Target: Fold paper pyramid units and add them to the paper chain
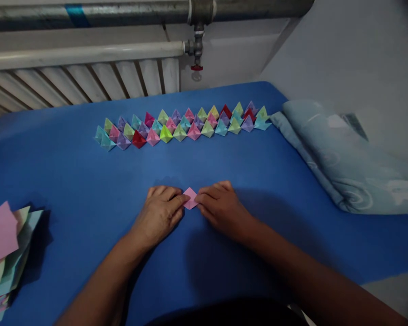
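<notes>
Left hand (161, 210) and right hand (223, 206) are closed in a pinch above the blue bench (98, 185). Behind its far edge is a white radiator (98, 81). A pale blue cloth (343, 158) lies folded at the right. Colourful folded papers (180, 132) stand in rows beyond the hands. Loose sheets (2, 233) are piled at the left. Smallest, a pink square (190, 198) sits corner-on between the hands, gripped at both side corners.

Folded pale-blue cloth (329, 154) with swirl patterns, on the right of the blue surface (88, 190). Behind, white radiator (88, 53) below metal pipe (132, 14) with blue tape (77, 15); red-handled valve (197, 47) beneath the pipe.
</notes>
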Motion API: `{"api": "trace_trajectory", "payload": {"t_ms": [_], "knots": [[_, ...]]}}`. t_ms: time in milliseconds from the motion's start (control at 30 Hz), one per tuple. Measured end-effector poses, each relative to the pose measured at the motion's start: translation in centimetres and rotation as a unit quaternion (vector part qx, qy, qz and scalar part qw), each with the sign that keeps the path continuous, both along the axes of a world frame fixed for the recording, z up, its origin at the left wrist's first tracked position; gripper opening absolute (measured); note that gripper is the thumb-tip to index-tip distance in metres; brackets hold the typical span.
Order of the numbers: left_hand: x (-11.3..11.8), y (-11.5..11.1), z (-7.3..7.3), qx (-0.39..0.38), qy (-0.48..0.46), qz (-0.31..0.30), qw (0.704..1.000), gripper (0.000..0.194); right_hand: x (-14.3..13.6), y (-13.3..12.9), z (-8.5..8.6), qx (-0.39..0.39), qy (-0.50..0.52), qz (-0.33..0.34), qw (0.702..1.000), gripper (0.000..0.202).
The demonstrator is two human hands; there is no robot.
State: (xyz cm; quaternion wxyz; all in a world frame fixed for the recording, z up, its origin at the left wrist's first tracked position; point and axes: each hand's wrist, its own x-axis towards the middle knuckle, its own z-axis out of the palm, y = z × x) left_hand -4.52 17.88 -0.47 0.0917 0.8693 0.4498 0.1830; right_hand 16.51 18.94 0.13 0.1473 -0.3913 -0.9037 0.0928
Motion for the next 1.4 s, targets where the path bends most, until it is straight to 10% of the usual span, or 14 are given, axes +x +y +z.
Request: {"api": "trace_trajectory", "payload": {"t_ms": [1400], "knots": [[0.5, 0.4, 0.2, -0.01, -0.002, 0.064, 0.998, 0.024, -1.3, 0.1, 1.0, -0.131, 0.018, -0.139, 0.982, 0.017]]}}
